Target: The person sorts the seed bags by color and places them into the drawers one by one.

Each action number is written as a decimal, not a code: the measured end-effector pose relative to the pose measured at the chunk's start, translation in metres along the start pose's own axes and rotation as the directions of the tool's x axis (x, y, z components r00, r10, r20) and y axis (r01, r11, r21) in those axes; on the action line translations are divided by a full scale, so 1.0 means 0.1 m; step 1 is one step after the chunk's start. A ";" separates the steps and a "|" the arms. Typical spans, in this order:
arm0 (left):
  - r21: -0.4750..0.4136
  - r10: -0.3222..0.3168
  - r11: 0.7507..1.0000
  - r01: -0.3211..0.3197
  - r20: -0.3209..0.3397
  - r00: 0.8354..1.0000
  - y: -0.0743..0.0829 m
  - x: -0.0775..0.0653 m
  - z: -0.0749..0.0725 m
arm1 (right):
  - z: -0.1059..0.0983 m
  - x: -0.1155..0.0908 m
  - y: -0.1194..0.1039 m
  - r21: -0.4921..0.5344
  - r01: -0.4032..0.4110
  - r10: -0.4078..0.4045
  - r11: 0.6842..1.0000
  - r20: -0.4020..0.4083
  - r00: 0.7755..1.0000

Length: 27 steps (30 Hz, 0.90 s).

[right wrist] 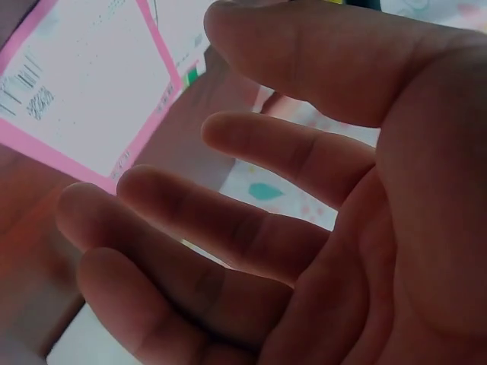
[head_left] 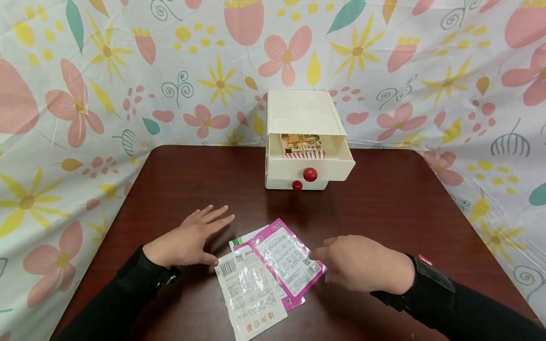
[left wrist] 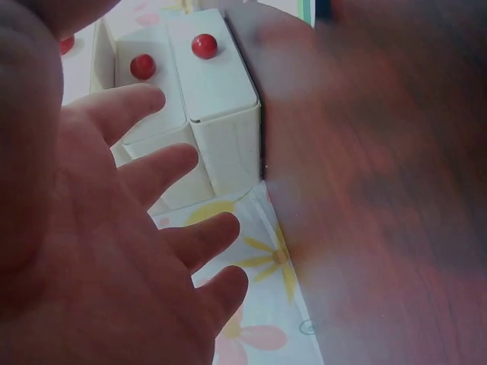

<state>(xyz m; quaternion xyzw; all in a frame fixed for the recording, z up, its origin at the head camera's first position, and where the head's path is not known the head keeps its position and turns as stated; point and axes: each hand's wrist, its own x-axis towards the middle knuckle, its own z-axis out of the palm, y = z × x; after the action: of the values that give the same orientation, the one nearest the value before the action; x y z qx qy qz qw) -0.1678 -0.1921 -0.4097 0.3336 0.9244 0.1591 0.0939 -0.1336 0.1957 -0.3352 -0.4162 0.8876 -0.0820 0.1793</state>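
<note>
**Both hands with fingers unclosed at the packets; nothing gripped by either**

Backdrop: a flower-printed cloth (head_left: 375, 57) is hung behind and to both sides of the table (head_left: 204, 180). The table's far, left and right edges are seen in the head view; its near edge is cut off by the frame. A wide strip of tabletop is left between the packets and the drawer unit, with further room to either side of the unit.

A white drawer unit (head_left: 300, 113) is stood at the far edge, close to the cloth. Its upper drawer (head_left: 277, 169) is pulled out.

Left hand (head_left: 187, 241): fingers extended and spread, palm unfilled; thumb tip is held at the white packet's upper left corner, contact not certain. Right hand (head_left: 362, 263): fingers loosely bent, thumb set apart, nothing held; placed just beside the pink-bordered packet's right edge, touch cannot be told.

The white packet (head_left: 251, 289) is laid flat, nearest the frame's lower edge. The pink-bordered packet (head_left: 286, 260) is slanted beside it, above a second pink-edged packet (head_left: 294, 304). A green-and-white packet (head_left: 249, 235) is mostly covered.

Printed packs (head_left: 303, 144) are contained in the upper drawer. Two red knobs (head_left: 310, 174) are fitted to the drawer fronts.
</note>
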 end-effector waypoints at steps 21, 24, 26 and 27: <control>-0.069 0.026 0.997 -0.020 0.090 0.996 0.14 -0.10 0.23 | 0.41 0.01 -0.09 0.035 0.030 -0.033 0.999 0.067 0.997; -0.071 0.032 0.997 -0.026 0.097 0.995 0.16 -0.12 0.27 | 0.48 0.04 -0.11 0.048 0.023 -0.028 0.999 0.096 0.995; -0.068 0.031 0.997 -0.024 0.102 0.994 0.17 -0.13 0.29 | 0.53 0.05 -0.12 0.062 0.029 -0.036 0.998 0.108 0.994; -0.068 0.025 0.998 -0.018 0.104 0.994 0.18 -0.13 0.30 | 0.55 0.06 -0.13 0.065 0.036 -0.043 0.997 0.109 0.993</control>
<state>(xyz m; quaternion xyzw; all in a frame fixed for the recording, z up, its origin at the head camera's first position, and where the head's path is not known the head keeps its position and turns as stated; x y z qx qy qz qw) -0.1390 -0.1808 -0.4300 0.3480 0.9088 0.1733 0.1517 -0.1066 0.1833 -0.3838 -0.4318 0.8650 -0.0902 0.2393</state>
